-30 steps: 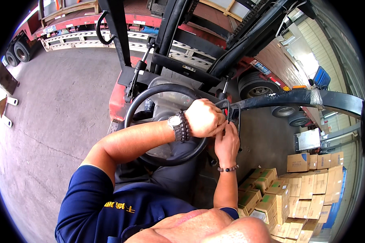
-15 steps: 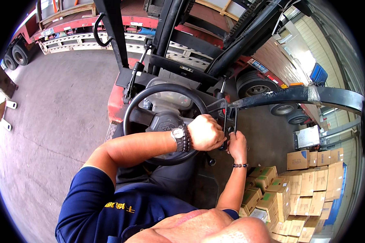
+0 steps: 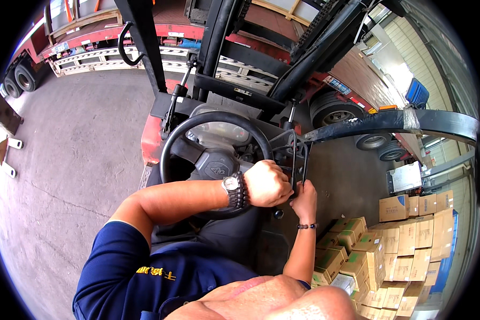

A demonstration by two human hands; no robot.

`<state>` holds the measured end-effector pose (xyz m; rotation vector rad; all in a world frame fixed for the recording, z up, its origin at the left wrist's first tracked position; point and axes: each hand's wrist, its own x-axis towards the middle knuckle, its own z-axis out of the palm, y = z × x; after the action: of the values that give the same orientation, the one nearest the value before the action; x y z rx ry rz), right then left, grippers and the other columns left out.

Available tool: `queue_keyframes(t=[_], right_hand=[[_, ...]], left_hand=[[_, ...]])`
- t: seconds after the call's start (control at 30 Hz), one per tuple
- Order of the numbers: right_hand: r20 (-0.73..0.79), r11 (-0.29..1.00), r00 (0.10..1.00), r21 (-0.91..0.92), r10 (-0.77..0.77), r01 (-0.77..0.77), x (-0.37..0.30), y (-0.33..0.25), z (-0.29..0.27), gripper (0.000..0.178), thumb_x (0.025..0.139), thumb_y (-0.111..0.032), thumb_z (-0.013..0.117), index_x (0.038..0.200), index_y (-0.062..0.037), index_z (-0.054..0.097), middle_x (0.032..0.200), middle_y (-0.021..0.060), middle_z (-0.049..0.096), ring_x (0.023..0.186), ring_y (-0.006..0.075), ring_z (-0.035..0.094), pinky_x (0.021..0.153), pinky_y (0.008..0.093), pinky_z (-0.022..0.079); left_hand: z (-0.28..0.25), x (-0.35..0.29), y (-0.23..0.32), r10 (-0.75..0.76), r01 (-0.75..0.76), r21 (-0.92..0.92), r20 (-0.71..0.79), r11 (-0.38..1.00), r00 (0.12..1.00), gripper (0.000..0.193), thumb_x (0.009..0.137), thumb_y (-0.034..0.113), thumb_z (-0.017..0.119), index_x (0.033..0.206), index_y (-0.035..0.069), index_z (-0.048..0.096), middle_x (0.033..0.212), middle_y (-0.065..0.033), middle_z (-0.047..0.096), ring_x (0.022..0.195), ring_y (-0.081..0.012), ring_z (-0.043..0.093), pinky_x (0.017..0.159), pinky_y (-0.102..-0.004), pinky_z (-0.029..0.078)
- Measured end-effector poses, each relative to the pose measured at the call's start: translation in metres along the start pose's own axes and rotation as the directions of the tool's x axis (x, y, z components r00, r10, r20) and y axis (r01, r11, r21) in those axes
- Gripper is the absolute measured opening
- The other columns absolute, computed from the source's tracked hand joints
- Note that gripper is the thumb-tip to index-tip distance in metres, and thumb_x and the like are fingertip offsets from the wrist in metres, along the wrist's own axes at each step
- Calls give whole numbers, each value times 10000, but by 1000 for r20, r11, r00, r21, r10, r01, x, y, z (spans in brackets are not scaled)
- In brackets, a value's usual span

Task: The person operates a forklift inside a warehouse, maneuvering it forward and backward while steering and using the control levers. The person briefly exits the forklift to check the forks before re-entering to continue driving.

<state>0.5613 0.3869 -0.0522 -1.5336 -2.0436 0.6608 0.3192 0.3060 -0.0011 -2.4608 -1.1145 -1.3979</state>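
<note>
Two slim black levers (image 3: pixel 294 162) meet the right hand (image 3: pixel 305 201), a black steering wheel (image 3: pixel 217 164) the left hand (image 3: pixel 268 184), fingers (image 3: pixel 285 188) curled on each.

Yellow characters (image 3: pixel 154 273) on the chest of the navy shirt (image 3: pixel 200 288); moulded emblem (image 3: pixel 218 170) on the steering-wheel hub (image 3: pixel 212 159); pale label (image 3: pixel 244 92) on the mast crossbar (image 3: pixel 218 85); blue plate (image 3: pixel 337 85) on the right-hand red trailer (image 3: pixel 317 78); blue printing (image 3: pixel 400 209) on an upper carton (image 3: pixel 386 211).

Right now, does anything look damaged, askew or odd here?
Yes: the curved black bar at right has a wrap of clear film around it, which looks makeshift, and pale scuffs where its dark finish seems worn. Nothing stands out on the steering wheel.
</note>
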Motion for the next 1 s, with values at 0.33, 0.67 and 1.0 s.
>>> queue_keyframes(t=[0.33, 0.67, 1.0], right_hand=[[16, 998, 999, 44, 41, -42, -8, -3, 5, 308, 1156, -185, 582, 922, 15, 602, 722, 178, 726, 611, 316, 766, 559, 447, 580], [19, 990, 996, 104, 90, -92, -5, -7, 5, 312, 1152, -209, 557, 942, 13, 622, 697, 161, 721, 593, 301, 753, 548, 443, 566], [18, 992, 996, 90, 86, -88, -1, 0, 8, 331, 1183, -262, 538, 974, -22, 627, 677, 85, 681, 505, 190, 668, 460, 359, 495]], left_hand=[[6, -14, 3, 7, -6, -45, 20, 999, 1000, 352, 907, 241, 847, 670, 127, 613, 703, -46, 671, 683, -309, 688, 675, -452, 523], [8, -29, 13, 27, -21, -68, 78, 997, 997, 377, 922, 255, 840, 663, 136, 593, 696, -37, 655, 682, -300, 678, 669, -455, 514], [5, -35, 16, 39, -33, -66, 91, 997, 995, 378, 927, 262, 841, 668, 137, 596, 687, -33, 640, 679, -295, 678, 667, -447, 513]])
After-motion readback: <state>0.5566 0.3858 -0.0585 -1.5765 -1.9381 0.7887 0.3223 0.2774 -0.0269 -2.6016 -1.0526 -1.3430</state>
